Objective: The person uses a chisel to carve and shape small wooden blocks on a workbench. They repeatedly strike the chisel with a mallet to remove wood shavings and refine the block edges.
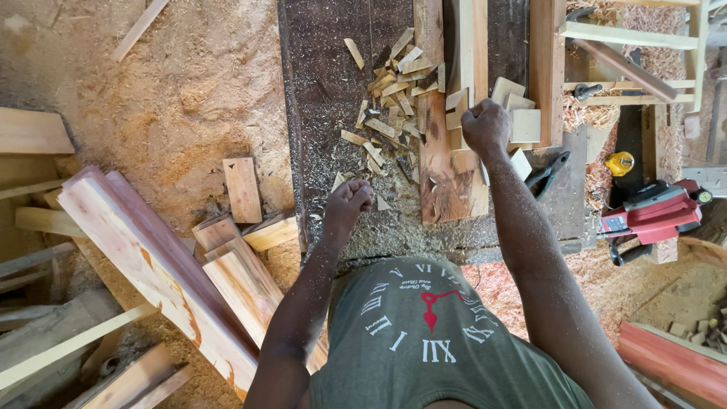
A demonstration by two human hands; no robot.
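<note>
A person stands over a dark, sawdust-covered workbench (318, 113), seen from above. The right hand (485, 127) is clenched into a fist and rests on the upper end of a reddish plank (443, 178) that lies lengthwise on the bench; it may be gripping something small, but the knuckles hide whatever is inside. The left hand (348, 203) is also curled shut, low on the bench near its front edge, just left of the plank and apart from it, and nothing can be seen in it. Between and above the 2 hands lies a heap of small offcuts (394, 83), pale wedges and chips scattered over the bench top. Just beside the right hand, on its right, sit a few square pale blocks (522, 113). A pair of dark pliers (547, 174) lies at the right edge of the bench, near the right forearm. Further right, a red power tool (655, 212) rests low, with a yellow tape measure (619, 163) near it. On the sawdust floor to the left lean several long boards (151, 265), and a short flat piece of wood (242, 189) lies loose beside them. The person wears a grey shirt (424, 341) printed with a clock face.
</note>
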